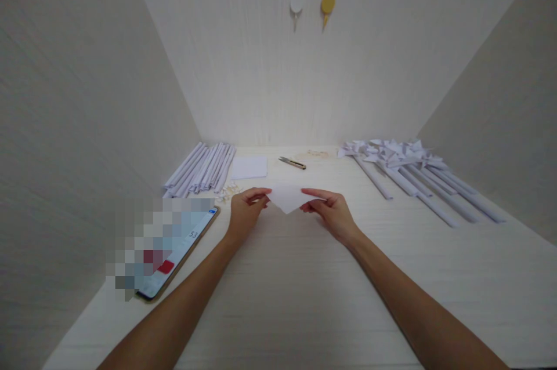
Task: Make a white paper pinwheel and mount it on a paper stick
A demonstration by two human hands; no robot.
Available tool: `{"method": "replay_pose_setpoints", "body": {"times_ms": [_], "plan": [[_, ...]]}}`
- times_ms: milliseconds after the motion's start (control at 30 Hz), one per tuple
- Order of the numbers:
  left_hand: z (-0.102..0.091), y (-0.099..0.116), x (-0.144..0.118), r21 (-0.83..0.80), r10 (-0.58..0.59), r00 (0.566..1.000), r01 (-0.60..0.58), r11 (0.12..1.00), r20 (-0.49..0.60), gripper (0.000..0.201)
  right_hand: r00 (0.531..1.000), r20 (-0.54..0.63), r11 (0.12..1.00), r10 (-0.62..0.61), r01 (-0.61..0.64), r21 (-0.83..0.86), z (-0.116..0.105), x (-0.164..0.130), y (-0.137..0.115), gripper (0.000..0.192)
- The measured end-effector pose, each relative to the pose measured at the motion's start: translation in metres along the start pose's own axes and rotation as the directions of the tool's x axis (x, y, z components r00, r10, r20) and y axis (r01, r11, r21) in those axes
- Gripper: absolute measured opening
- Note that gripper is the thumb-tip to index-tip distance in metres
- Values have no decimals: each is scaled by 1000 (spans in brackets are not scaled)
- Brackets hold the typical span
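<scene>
A small white folded paper point(287, 196) sits between my two hands over the middle of the pale desk point(304, 277). It looks like a triangle with its tip pointing toward me. My left hand point(244, 210) pinches its left corner between thumb and fingers. On the other side, my right hand point(331, 211) pinches the right corner. Both forearms reach in from the bottom of the view.
Rolled white paper sticks point(201, 168) lie at the back left beside a white sheet stack point(249, 167). Small scissors point(292, 163) rest behind the hands. Finished paper pinwheels on sticks point(409, 170) lie at the right. A phone point(174, 254) sits at the left. Walls enclose three sides.
</scene>
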State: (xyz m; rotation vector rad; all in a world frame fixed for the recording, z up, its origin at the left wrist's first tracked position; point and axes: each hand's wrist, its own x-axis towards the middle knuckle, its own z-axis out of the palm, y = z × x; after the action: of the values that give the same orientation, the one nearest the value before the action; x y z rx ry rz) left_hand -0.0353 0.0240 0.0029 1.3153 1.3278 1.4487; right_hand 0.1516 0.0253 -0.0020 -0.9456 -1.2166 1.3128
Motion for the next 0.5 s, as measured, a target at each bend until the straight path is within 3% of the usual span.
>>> {"method": "replay_pose_setpoints", "body": {"times_ms": [67, 200, 267, 367, 433, 500], "plan": [[-2, 2, 0, 91, 125, 992, -121, 989, -37, 9, 996, -9, 978, -90, 87, -190, -2, -1, 0, 24], [-5, 3, 2, 176, 321, 943, -302, 937, -90, 3, 950, 8, 816, -311, 271, -511, -6, -8, -10, 20], [-3, 1, 2, 49, 285, 958, -283, 958, -31, 5, 929, 49, 755, -367, 329, -568, -6, -11, -18, 26], [0, 0, 1, -91, 99, 995, -97, 991, 20, 11, 903, 84, 719, -422, 389, -576, -3, -14, -24, 37], [1, 0, 0, -108, 14, 1000, -12, 994, 12, 17, 927, 77, 781, -367, 352, -516, -1, -13, -22, 40], [0, 2, -1, -102, -35, 999, 37, 994, 17, 21, 978, 49, 883, -202, 203, -424, 0, -10, -16, 40]]}}
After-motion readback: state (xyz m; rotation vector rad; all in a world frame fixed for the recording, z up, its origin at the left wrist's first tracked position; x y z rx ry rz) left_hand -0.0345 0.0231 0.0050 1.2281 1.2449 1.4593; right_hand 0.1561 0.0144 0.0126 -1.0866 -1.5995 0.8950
